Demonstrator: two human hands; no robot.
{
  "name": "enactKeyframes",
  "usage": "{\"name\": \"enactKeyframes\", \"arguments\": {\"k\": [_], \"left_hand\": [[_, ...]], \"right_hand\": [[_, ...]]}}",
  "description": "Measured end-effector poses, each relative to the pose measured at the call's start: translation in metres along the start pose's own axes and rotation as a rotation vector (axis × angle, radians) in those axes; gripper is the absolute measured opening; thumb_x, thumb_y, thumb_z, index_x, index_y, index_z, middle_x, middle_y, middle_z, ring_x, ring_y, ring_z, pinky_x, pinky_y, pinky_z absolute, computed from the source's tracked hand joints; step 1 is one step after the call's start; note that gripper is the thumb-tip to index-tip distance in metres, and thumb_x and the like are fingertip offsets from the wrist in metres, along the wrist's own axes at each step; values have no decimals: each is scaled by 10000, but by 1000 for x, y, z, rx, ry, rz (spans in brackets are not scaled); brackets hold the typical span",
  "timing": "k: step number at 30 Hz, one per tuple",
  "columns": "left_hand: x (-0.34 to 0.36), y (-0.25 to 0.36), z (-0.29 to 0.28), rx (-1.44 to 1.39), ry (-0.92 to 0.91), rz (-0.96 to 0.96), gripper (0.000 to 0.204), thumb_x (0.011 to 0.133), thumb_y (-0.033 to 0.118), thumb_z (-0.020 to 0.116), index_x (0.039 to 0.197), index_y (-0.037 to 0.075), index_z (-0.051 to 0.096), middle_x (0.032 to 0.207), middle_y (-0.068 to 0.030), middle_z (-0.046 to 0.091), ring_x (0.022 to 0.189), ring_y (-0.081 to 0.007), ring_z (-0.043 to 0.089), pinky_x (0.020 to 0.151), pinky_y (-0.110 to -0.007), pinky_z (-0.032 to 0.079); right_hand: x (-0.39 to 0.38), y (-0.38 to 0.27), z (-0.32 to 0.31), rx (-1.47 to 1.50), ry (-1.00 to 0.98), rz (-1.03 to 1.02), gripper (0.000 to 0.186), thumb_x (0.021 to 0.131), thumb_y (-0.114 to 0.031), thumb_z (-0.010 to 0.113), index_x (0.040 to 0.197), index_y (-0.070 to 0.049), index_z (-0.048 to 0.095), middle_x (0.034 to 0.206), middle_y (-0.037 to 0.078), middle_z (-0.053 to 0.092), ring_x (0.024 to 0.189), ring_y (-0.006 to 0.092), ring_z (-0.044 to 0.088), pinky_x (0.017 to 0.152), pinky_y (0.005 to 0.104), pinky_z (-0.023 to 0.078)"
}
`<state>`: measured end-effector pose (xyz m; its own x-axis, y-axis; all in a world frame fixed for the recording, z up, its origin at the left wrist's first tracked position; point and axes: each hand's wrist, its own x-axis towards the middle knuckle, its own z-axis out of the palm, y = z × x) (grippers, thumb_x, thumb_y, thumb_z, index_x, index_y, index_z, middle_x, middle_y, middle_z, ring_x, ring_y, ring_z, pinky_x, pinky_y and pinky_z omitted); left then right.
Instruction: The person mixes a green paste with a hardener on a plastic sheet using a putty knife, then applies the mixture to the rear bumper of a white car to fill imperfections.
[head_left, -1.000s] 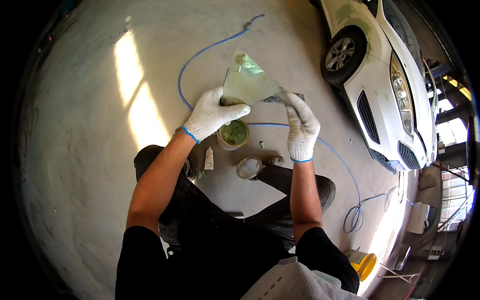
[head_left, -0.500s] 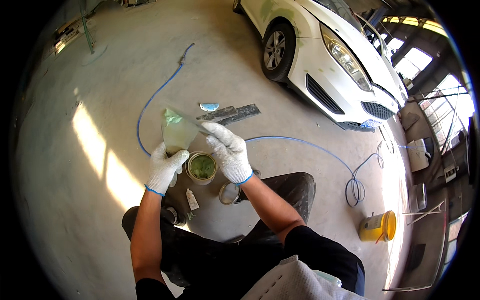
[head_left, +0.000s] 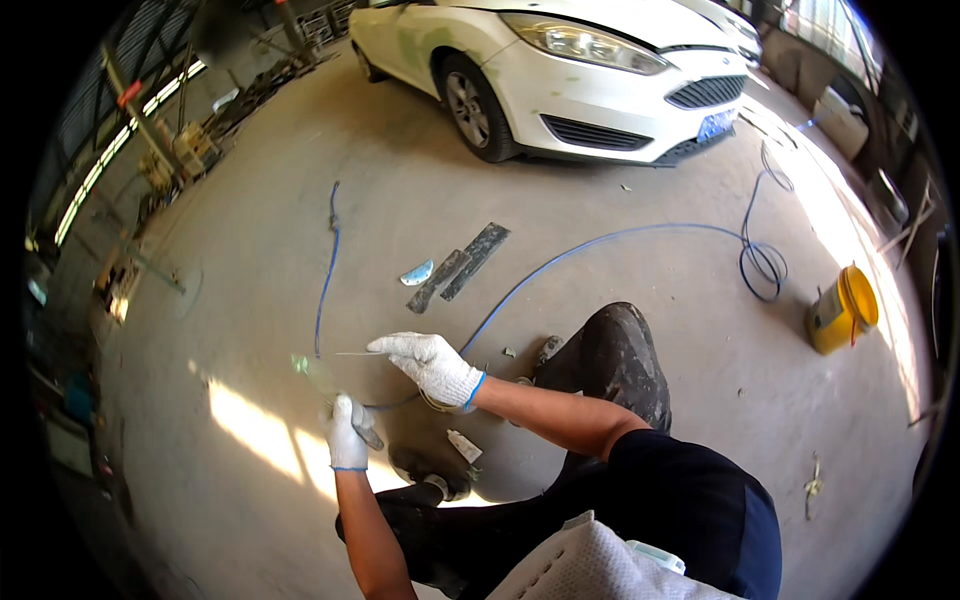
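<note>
My left hand [head_left: 350, 434], in a white knit glove with a blue cuff, grips a translucent flat plate [head_left: 320, 378] by its lower end. A dab of pale green putty [head_left: 300, 365] sits at the plate's far left corner. To the right, my gloved right hand [head_left: 430, 368] pinches a thin scraper [head_left: 354, 353], seen nearly edge-on and pointing left above the plate; whether they touch I cannot tell. Beneath my right hand only part of a tin's rim [head_left: 436, 404] shows; its contents are hidden. A white tube [head_left: 464, 446] lies on the floor between my legs.
A blue hose [head_left: 600, 237] curves across the concrete floor. Beyond my hands lie dark flat strips [head_left: 475, 262] and a light-blue half-round piece [head_left: 417, 273]. A white car [head_left: 590, 105] with greenish patches stands ahead; a yellow bucket [head_left: 842, 310] is at right.
The view has shifted, showing more of the hall at left. My right hand now covers most of the tin, whose green contents showed before. The scraper has turned nearly edge-on.
</note>
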<state>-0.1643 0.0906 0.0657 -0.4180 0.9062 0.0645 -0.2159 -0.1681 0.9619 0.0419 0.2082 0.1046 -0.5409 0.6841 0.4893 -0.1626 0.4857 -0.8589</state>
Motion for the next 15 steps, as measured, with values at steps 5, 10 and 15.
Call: {"name": "enactKeyframes", "arguments": {"k": [5,10,15], "left_hand": [[-9,7,57,165,-105,-11,325,998,298,647,792,120,471,600,17,411,500,-125,417,446,-288,355],[-22,-1,68,-67,-102,-30,307,997,324,657,847,121,483,616,18,421,521,-120,428,447,-286,347],[-38,7,111,89,-191,-94,301,982,301,683,855,119,479,604,20,404,510,-114,405,465,-288,339]], "right_hand": [[-15,-34,-31,47,49,-112,363,980,0,558,1320,-82,658,1271,168,672,1197,328,624,1056,393,485],[-36,-11,-59,-36,37,-104,380,969,25,549,1315,-86,660,1276,163,669,1185,346,624,1046,402,497],[-39,-25,-74,130,123,-260,368,965,13,548,1306,-77,653,1271,170,665,1190,352,619,1046,414,500]]}}
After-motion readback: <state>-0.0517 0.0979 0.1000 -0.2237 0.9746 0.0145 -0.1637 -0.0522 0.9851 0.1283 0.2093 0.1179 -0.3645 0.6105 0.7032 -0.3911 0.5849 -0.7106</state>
